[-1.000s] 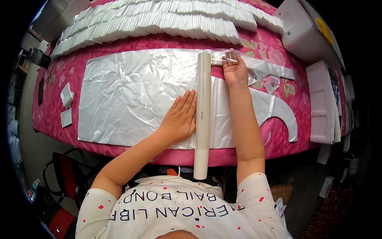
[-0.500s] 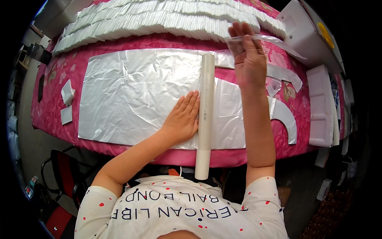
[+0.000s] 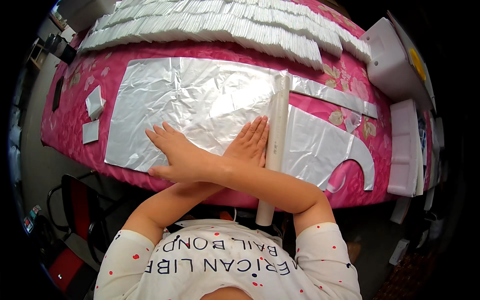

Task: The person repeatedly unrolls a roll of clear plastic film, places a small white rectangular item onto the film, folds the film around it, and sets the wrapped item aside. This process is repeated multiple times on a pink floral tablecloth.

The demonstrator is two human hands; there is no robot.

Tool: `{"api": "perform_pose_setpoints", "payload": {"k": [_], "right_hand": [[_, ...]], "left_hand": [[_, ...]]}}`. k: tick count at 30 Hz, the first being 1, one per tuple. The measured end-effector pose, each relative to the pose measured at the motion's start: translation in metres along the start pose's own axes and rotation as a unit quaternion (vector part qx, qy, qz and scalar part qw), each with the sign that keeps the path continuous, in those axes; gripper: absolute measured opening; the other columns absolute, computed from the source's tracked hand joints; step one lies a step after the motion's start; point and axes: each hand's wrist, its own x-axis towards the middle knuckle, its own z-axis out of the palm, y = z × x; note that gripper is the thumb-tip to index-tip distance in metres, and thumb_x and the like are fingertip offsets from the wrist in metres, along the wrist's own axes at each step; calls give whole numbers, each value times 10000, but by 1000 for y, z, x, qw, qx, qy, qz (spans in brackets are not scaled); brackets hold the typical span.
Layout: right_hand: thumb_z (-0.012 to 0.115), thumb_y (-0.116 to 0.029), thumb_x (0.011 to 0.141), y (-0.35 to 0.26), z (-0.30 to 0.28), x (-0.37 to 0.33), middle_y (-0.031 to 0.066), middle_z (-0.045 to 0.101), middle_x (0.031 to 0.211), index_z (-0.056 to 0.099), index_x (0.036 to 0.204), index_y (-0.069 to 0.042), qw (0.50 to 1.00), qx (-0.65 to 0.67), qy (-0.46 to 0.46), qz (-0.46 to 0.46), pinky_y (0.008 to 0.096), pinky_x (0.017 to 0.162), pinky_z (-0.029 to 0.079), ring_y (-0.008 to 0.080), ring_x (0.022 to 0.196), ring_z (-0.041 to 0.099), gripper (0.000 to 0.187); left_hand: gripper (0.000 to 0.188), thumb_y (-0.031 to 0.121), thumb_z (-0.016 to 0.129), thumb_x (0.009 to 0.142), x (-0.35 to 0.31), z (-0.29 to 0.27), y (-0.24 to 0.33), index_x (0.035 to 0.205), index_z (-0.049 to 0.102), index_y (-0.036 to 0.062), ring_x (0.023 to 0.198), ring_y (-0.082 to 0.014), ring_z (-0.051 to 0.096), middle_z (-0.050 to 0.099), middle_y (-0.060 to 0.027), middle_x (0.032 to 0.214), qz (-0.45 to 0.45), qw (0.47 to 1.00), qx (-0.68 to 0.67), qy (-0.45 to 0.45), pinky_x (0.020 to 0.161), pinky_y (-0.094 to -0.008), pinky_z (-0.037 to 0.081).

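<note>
Resting palm down with its fingers together, the left hand lies flat on the silver sheet, its fingertips just beside the pale tube and gripping nothing. The right forearm crosses over the left forearm, and the right hand is spread above the sheet's near left part, thumb apart from the fingers and nothing held; whether it touches the sheet cannot be told.

The sheet lies creased on the worktop, which a pink flowered cloth covers. The tube lies across it, its near end reaching past the worktop's near edge. At the far end, sheet and tube meet, but which laps over which is unclear. Right of the tube lie a silver piece with a hooked end and, farther off, a narrow silver strip. Rows of white folded pieces line the far side.

The sheet looks light, thin and limp, probably slick and quick to crease, so a broad flat palm suits it better than a pinch; for lifting, its edges or corners seem the places to take. The tube looks stiff and smooth and would likely roll; its overhanging near end offers the clearest hold.
</note>
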Motion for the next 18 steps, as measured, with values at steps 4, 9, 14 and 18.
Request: {"api": "perform_pose_setpoints", "payload": {"k": [4,9,14,18], "right_hand": [[635,-143,797,1,-38,-81,179,413,1364,455,1284,-17,965,-97,232,-79,430,1061,273,359,1303,333,534],[633,-142,787,39,-64,-190,144,470,1317,501,1243,-35,922,-218,315,46,405,1016,346,332,1239,416,487],[532,-378,861,59,-68,-218,138,370,1410,430,1326,-55,943,-264,183,85,426,1067,261,341,1325,296,576],[445,-503,867,63,-75,-196,98,296,1459,385,1368,-98,935,-331,106,67,442,1100,178,330,1367,195,646]], "left_hand": [[680,68,516,794,-10,-19,-10,1379,206,-87,1304,-316,322,241,-226,1439,10,985,-88,151,1056,-397,300],[612,265,422,920,42,-29,-32,1381,205,-73,974,-257,568,325,-169,1403,-179,689,-697,87,787,-320,457],[770,532,280,928,76,-33,-45,1383,158,-78,912,-262,602,363,-181,1373,-294,545,-785,18,735,-316,477],[757,546,290,928,64,-51,-55,1375,198,-58,902,-254,610,385,-196,1351,-279,583,-762,27,756,-332,488]]}}
